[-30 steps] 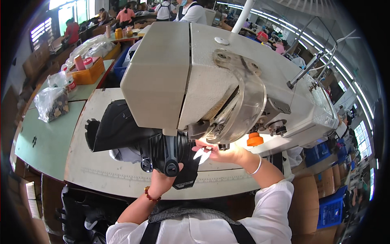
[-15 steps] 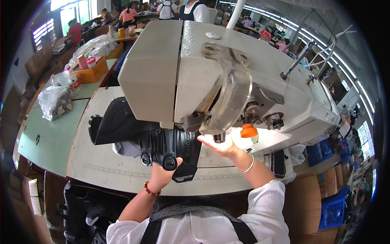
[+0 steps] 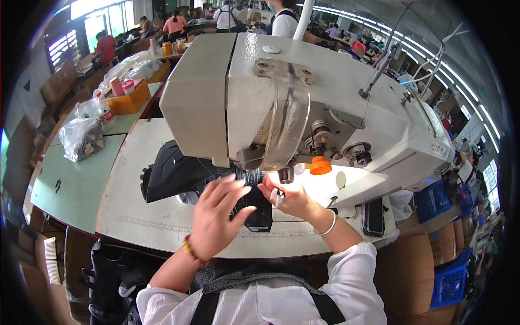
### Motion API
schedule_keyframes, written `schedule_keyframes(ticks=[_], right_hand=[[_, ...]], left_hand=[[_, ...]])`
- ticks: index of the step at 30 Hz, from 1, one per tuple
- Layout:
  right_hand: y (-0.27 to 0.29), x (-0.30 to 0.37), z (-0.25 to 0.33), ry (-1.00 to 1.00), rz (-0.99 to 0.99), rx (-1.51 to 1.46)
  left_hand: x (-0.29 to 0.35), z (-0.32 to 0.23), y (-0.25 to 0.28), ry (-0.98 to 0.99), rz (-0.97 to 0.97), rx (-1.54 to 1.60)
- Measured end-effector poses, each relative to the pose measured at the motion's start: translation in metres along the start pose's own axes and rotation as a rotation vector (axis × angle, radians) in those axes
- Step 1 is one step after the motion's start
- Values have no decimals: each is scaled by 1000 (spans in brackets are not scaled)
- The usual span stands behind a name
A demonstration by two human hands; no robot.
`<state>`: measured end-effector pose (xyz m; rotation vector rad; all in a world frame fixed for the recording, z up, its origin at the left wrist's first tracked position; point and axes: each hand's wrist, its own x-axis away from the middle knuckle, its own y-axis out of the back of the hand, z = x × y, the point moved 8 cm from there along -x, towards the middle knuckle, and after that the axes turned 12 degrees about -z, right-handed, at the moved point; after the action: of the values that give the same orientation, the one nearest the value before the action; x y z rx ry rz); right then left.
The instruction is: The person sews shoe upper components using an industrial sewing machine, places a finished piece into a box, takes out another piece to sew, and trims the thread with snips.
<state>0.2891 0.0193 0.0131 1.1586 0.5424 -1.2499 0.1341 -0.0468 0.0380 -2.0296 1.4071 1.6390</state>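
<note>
A black sewn piece lies across the bed of a sewing machine, under its head, and a flat black end points toward me. My left hand is raised over the piece with its fingers spread, holding nothing. The buckled straps on the piece are mostly hidden by that hand. Beneath the machine's needle area, my right hand has its fingers curled around a small shiny metal tool, whose kind is not clear. The needle itself is hidden.
An orange knob juts from the machine above my right hand. To the left, a pale green table bears a plastic bag of small parts and an orange box. A blue crate stands at right. Other people work farther back.
My left hand has let go of the buckled strap and lifted, opening its fingers. My right hand has gone from flat to curled around the small metal tool.
</note>
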Motion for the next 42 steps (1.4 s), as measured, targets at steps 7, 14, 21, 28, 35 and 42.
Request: schedule_keyframes(ticks=[7,14,21,28,35,42], right_hand=[[-11,25,-18,-264,13,52],[-21,30,-28,-730,-182,-479],[-16,8,36,-76,82,149],[18,13,41,-73,213,751],[7,9,43,179,86,834],[22,3,27,58,-36,838]], left_hand=[[16,20,-47,6,-194,-69],[19,25,-54,-17,-199,-31],[4,26,-33,30,-122,165],[19,62,-33,576,-222,663],[18,56,-33,534,-250,700],[5,29,-25,417,-12,587]])
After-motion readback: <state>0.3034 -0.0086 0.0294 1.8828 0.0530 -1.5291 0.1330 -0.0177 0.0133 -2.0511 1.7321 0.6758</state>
